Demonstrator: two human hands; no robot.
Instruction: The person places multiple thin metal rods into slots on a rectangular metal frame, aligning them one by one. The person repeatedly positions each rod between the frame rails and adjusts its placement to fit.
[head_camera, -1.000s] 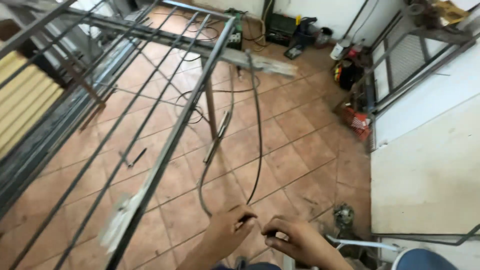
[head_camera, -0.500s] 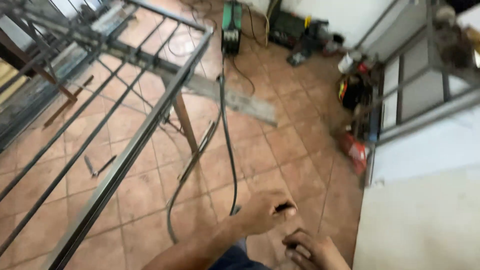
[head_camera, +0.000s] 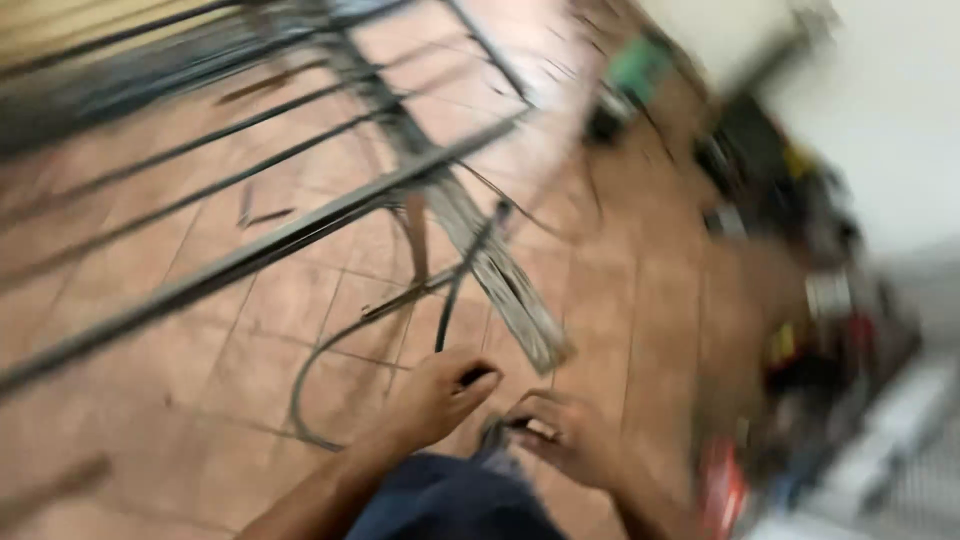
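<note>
The view is blurred by head motion. My left hand (head_camera: 440, 395) is closed around a black cable (head_camera: 450, 300) that rises from the hand toward a metal grate frame (head_camera: 300, 235). My right hand (head_camera: 565, 435) is curled close beside it, fingers pinching something small and dark at its tips; what it is cannot be made out. Both hands sit just above my knee in dark blue cloth (head_camera: 450, 500).
The long metal grate frame lies across trestles over a terracotta tile floor (head_camera: 620, 300). A flat metal bar (head_camera: 500, 280) slants down toward my hands. Tools and a green machine (head_camera: 635, 70) clutter the floor by the white wall at right.
The camera has swung and tilted, so the frame and floor now run diagonally. My hands have stayed together low in view, the left still on the cable.
</note>
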